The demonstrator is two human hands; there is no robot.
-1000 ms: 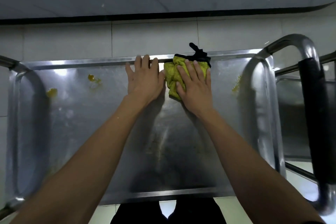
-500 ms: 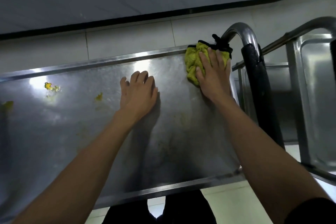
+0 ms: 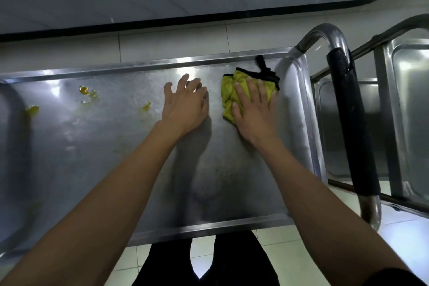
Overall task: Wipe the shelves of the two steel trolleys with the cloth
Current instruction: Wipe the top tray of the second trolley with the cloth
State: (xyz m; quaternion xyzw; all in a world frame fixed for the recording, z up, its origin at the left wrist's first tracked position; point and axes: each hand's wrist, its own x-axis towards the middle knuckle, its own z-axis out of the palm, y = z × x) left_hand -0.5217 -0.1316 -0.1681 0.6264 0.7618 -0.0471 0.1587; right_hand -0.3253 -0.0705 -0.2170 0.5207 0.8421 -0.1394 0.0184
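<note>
one cloth, two hands, two trolleys, four yellow smears

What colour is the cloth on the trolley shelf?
Yellow-green cloth with black edging, in the head view.

Trolley shelf glossy steel (smeared); cloth nubby yellow fabric.

A shiny, rimmed stainless-steel trolley shelf is carrying a crumpled yellow-green cloth with black edging, which is lying near its far right corner. Small yellow food scraps are sitting scattered across the shelf's left half, well apart from the cloth. Two hands are resting directly on it: the left hand on bare steel, the right hand pressing flat on the cloth.
</note>
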